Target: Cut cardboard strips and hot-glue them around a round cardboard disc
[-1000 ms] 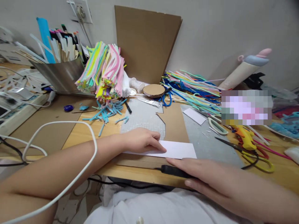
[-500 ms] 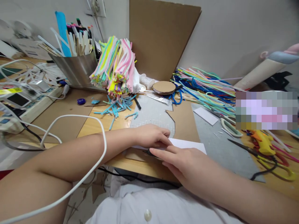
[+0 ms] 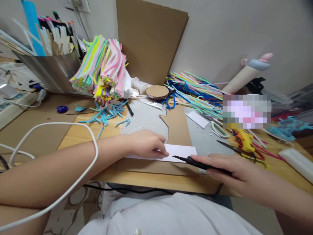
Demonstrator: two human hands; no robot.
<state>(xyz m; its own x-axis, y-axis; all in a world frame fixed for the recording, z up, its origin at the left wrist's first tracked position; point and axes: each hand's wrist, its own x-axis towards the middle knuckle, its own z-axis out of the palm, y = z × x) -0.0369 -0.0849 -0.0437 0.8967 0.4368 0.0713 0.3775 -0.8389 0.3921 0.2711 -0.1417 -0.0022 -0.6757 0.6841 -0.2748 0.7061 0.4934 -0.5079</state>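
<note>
A white strip of card or foam board (image 3: 181, 152) lies flat near the table's front edge, on top of a brown cardboard sheet (image 3: 156, 167). My left hand (image 3: 148, 143) rests on the strip, fingers bent and closed, with the fingertips pressing it down. To the right, my right hand (image 3: 230, 168) is wrapped round a black craft knife (image 3: 207, 165). The knife's blade points left over the right part of the strip, a short way from my left fingertips. Whether the blade touches the strip, I cannot tell.
Behind my hands are cut blue pieces (image 3: 107, 114), bundled pipe cleaners (image 3: 111, 70) and a round cardboard disc (image 3: 157, 91). Scissors (image 3: 220, 128) and a yellow glue gun (image 3: 245, 140) lie at right. A white cable (image 3: 96, 147) loops across my left arm.
My right hand has drawn away rightward from beside my left hand, bringing the craft knife into fuller view. The left hand stays on the strip. The camera has turned right.
</note>
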